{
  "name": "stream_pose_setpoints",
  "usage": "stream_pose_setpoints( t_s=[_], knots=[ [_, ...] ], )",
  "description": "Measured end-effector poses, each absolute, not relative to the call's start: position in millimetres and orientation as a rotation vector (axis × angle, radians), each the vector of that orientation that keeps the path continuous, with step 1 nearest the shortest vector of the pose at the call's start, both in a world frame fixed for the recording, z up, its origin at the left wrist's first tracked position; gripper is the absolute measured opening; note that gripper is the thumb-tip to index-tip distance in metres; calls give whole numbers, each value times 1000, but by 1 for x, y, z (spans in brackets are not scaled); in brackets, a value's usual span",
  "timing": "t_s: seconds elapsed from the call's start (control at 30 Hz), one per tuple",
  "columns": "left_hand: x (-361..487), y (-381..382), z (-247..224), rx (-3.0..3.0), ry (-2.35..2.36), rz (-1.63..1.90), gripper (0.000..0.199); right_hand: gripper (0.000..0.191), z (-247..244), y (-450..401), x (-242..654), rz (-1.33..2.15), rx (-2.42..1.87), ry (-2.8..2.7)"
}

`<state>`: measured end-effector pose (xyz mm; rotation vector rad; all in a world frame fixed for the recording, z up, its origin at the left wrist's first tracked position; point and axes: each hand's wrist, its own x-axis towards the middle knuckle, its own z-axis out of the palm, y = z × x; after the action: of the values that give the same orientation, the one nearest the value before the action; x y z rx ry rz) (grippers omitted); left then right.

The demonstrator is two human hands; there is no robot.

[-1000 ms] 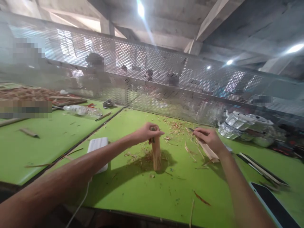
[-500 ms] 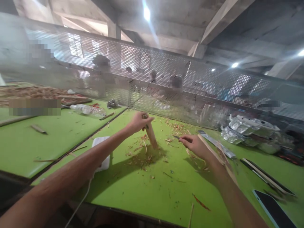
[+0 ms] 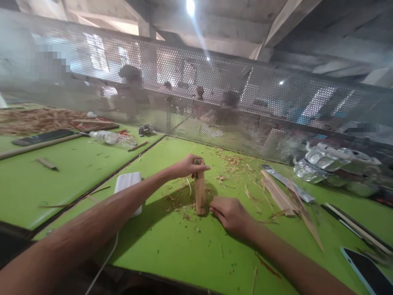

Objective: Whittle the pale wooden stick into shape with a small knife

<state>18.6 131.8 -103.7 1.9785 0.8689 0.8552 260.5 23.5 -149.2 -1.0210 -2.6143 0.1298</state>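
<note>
My left hand (image 3: 189, 166) is closed round the top of a wooden block (image 3: 200, 196), which stands nearly upright with its lower end on the green table (image 3: 184, 254). Just right of the block's lower end, my right hand (image 3: 230, 214) is curled closed. The small thin-bladed knife that showed in its fingers earlier is now hidden by the hand. Wood shavings (image 3: 176, 200) lie round the block, and more chips (image 3: 235, 162) are scattered behind it.
Thin wood strips (image 3: 278, 192) and a metal ruler (image 3: 290, 184) lie right, near clear plastic packaging (image 3: 340, 164) and a phone (image 3: 370, 272). A white corded box (image 3: 127, 184) is beside my left forearm. Behind stands a perforated screen (image 3: 211, 119); a plastic bottle (image 3: 113, 138) lies left.
My left hand has brought the block nearer and set it more upright. My right hand has moved left and toward me, up to the block's lower end.
</note>
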Motion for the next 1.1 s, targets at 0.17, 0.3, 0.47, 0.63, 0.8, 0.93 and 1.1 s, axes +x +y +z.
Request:
stream_pose_setpoints(
  t_s=[0.17, 0.3, 0.47, 0.63, 0.8, 0.93, 1.1],
  knots=[
    [18, 123, -97, 2033, 819, 892, 38, 30, -157, 23, 263, 84, -956, -2652],
    [18, 117, -93, 2045, 815, 894, 37, 34, -157, 20, 263, 51, -969, -2660],
    [16, 120, -97, 2023, 741, 902, 31, 33, -154, 18, 262, 26, -924, -2669],
    [13, 121, -95, 2048, 719, 884, 33, 30, -154, 17, 263, 50, -913, -2653],
    [9, 121, -94, 2044, 777, 877, 33, 31, -151, 13, 264, 13, -922, -2662],
    [12, 120, -95, 2051, 809, 922, 35, 31, -151, 12, 264, -98, -886, -2591],
    [16, 120, -96, 2067, 816, 957, 39, 30, -157, 18, 260, -86, -866, -2566]
  ],
)
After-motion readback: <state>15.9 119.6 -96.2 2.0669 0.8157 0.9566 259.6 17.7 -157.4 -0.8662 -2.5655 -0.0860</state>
